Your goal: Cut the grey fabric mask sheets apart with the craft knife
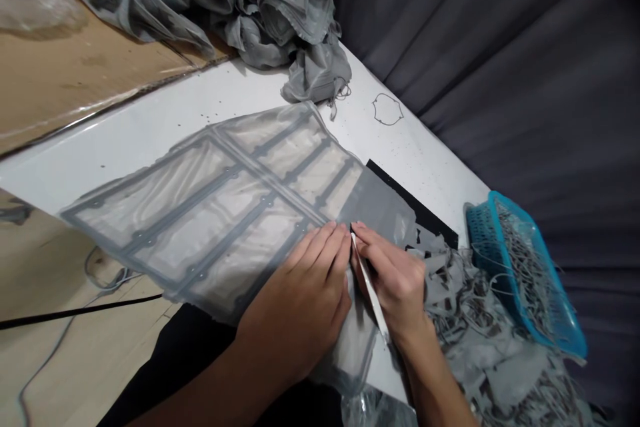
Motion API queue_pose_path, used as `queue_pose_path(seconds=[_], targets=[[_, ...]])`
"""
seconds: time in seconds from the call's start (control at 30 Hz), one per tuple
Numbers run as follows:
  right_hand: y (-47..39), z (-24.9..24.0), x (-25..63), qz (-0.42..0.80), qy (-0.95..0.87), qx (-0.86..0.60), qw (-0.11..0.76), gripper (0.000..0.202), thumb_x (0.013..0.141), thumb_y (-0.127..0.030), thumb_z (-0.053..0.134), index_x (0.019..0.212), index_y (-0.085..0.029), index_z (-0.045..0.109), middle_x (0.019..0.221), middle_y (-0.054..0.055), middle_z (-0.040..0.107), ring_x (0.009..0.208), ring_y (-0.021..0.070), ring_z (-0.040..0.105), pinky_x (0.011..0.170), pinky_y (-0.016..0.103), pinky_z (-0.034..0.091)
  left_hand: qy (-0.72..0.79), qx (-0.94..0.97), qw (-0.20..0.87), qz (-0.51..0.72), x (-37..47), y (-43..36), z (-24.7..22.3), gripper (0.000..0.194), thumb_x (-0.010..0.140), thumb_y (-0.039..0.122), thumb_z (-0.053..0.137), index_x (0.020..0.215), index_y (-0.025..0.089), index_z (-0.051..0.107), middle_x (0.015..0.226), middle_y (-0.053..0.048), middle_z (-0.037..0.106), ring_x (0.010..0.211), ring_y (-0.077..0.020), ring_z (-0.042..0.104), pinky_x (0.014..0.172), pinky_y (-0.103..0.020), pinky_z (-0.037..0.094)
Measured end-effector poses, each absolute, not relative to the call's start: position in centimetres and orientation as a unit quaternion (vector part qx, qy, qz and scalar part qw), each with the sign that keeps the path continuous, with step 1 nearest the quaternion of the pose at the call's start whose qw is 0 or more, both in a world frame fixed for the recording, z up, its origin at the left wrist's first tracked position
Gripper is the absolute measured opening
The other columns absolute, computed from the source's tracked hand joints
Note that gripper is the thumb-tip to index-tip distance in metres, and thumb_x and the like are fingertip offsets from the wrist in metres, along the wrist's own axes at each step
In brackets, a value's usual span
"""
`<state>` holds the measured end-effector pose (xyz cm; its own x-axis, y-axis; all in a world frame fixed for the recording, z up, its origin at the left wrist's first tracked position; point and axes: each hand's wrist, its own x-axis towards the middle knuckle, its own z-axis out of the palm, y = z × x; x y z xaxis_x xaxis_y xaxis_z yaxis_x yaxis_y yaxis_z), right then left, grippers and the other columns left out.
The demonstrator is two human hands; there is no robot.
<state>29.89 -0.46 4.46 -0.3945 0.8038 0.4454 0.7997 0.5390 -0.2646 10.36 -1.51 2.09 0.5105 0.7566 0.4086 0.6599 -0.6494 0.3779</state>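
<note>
Left hand [295, 307] flattened, right hand [397, 280] gripping a slim white tool [371, 290].
The grey sheet [183, 204] lies across my tabletop [425, 157]; if the tool slips, I could nick sheet or left fingertips [329, 227].

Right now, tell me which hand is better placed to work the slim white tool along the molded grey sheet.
Right, I'd judge: the right hand grips the slim white tool, its tip at the molded grey sheet. The left hand lies on that sheet, fingers extended.
</note>
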Motion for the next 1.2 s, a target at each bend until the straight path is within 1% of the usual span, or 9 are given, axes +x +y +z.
queue_pose_path(seconds=[0.23,0.37,0.47,0.53,0.63,0.7,0.83,0.97,1.2], targets=[[0.2,4.9,29.3,-0.07,-0.852,-0.461,0.237,0.018,0.108,-0.006,0.063,0.103,-0.02,0.073,0.118,0.015,0.088,0.108,0.0262,0.087,0.097,0.034,0.072,0.398,0.873,0.079,0.27,10.3,-1.5,2.1,0.054,0.111,0.021,0.047,0.158,-0.005,0.054,0.163,-0.028,0.063,0.154,-0.0389,0.059,0.13,-0.055,0.043],[0.4,4.6,29.1,-0.096,-0.815,-0.521,0.235,0.02,0.11,-0.01,0.061,0.096,-0.021,0.07,0.117,0.015,0.088,0.099,0.0244,0.088,0.084,0.029,0.071,0.397,0.882,0.049,0.25,10.4,-1.6,2.3,0.054,0.11,0.018,0.045,0.157,-0.007,0.054,0.162,-0.029,0.063,0.152,-0.0395,0.061,0.128,-0.054,0.044],[0.4,4.3,29.3,-0.07,-0.793,-0.549,0.255,0.017,0.109,-0.011,0.064,0.097,-0.022,0.071,0.116,0.013,0.088,0.092,0.023,0.089,0.079,0.027,0.071,0.401,0.881,0.053,0.243,10.5,-1.5,2.4,0.055,0.11,0.018,0.044,0.158,-0.007,0.055,0.161,-0.03,0.064,0.151,-0.0398,0.063,0.127,-0.054,0.045],[0.3,4.3,29.4,-0.019,-0.777,-0.556,0.294,0.015,0.106,-0.011,0.067,0.099,-0.022,0.073,0.116,0.011,0.089,0.094,0.0229,0.089,0.082,0.028,0.071,0.404,0.879,0.065,0.246,10.6,-1.4,2.4,0.056,0.109,0.019,0.045,0.158,-0.007,0.055,0.16,-0.03,0.064,0.15,-0.0402,0.064,0.126,-0.055,0.046],[0.3,4.3,29.5,0.06,-0.749,-0.549,0.367,0.014,0.103,-0.01,0.073,0.098,-0.023,0.076,0.114,0.01,0.089,0.103,0.0243,0.088,0.093,0.031,0.072,0.409,0.873,0.078,0.255,10.6,-1.4,2.4,0.056,0.109,0.02,0.046,0.159,-0.005,0.054,0.161,-0.029,0.064,0.151,-0.0399,0.063,0.127,-0.056,0.046],[0.4,4.3,29.5,0.096,-0.747,-0.534,0.384,0.013,0.101,-0.01,0.075,0.098,-0.023,0.078,0.116,0.01,0.089,0.107,0.0256,0.088,0.098,0.034,0.072,0.413,0.868,0.081,0.262,10.5,-1.4,2.3,0.055,0.109,0.019,0.045,0.158,-0.004,0.054,0.161,-0.029,0.064,0.151,-0.0392,0.063,0.127,-0.056,0.047],[0.8,4.4,29.5,0.133,-0.758,-0.514,0.379,0.014,0.1,-0.01,0.076,0.099,-0.022,0.082,0.12,0.012,0.088,0.109,0.0269,0.087,0.099,0.037,0.072,0.426,0.857,0.079,0.279,10.5,-1.7,2.2,0.054,0.109,0.019,0.045,0.158,-0.003,0.054,0.159,-0.029,0.065,0.15,-0.0396,0.063,0.125,-0.057,0.049],[0.9,4.4,29.8,0.154,-0.757,-0.517,0.37,0.014,0.1,-0.01,0.077,0.099,-0.023,0.083,0.12,0.011,0.088,0.111,0.0265,0.087,0.1,0.037,0.072,0.43,0.851,0.075,0.293,10.4,-1.9,2.1,0.055,0.108,0.018,0.048,0.158,-0.005,0.053,0.16,-0.03,0.064,0.151,-0.0401,0.063,0.126,-0.056,0.048],[0.9,4.5,29.8,0.145,-0.766,-0.518,0.352,0.015,0.102,-0.011,0.074,0.098,-0.023,0.081,0.116,0.01,0.089,0.11,0.0272,0.087,0.098,0.037,0.072,0.432,0.853,0.061,0.286,10.4,-1.8,2.2,0.052,0.111,0.02,0.045,0.156,-0.004,0.057,0.162,-0.027,0.065,0.151,-0.0372,0.063,0.128,-0.053,0.046]])
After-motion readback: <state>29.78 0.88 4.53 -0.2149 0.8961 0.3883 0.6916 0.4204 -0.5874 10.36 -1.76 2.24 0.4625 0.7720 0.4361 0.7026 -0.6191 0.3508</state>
